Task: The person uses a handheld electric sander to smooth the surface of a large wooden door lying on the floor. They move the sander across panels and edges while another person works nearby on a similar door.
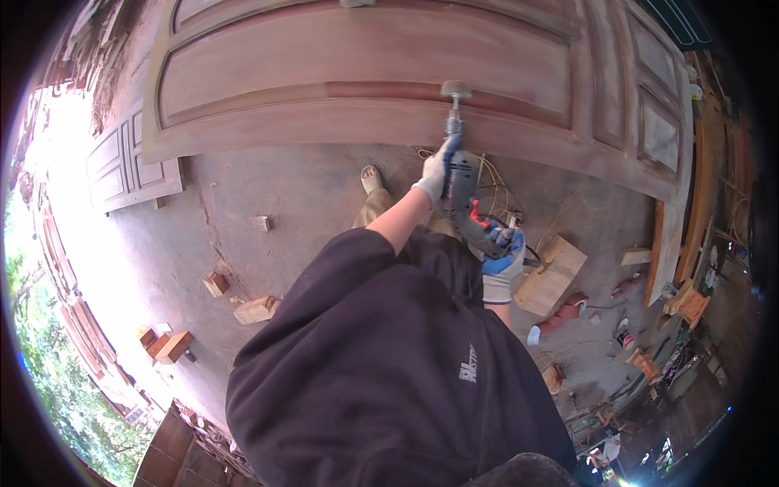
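A grey power drill (463, 185) with a red part on its side points away from me. My left hand (436, 172), in a white and blue glove, wraps round its front end behind the chuck. At its rear handle my right hand (506, 253), gloved in white and blue, is closed. A round sanding head (456, 89) on the drill's shaft meets the moulding along the near edge of a large brown wooden door panel (389, 63). The moulding looks darker red around the head. Whether the trigger is pressed is hidden by my right hand.
A smaller panelled door (134, 166) stands at the left. Wooden blocks (258, 309) lie about the floor, with a larger wooden box (551, 276) by my right hand. A pale cable (497, 185) loops on the floor beneath the drill. A reddish rolled piece (560, 315) lies near the box.
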Demonstrator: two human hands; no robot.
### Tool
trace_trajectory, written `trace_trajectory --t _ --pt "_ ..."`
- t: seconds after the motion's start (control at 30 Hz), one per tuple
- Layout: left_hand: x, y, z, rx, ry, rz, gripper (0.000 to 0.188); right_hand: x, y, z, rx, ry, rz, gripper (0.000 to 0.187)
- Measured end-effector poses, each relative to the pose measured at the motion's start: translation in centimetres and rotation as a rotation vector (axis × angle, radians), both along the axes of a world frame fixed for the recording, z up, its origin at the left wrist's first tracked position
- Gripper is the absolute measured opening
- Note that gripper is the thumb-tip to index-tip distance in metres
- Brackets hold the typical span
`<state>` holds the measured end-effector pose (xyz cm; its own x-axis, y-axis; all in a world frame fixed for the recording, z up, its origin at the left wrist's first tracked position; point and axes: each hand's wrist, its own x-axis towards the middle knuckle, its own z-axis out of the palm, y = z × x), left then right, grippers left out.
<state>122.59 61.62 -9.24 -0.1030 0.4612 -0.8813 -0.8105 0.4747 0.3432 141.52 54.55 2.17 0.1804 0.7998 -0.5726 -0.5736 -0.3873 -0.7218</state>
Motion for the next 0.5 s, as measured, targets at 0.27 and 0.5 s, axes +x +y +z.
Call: trace_trajectory --t 0.27,0.5 --pt "15.3 8.8 0.8 0.022 0.111 -0.245 0.081 14.3 5.7 0.1 0.220 -0.045 0.031 0.021" --pt "14.0 5.5 2.0 0.149 -0.153 0.151 0.044 13.9 7.1 1.7 0.095 0.005 0.134 0.024"
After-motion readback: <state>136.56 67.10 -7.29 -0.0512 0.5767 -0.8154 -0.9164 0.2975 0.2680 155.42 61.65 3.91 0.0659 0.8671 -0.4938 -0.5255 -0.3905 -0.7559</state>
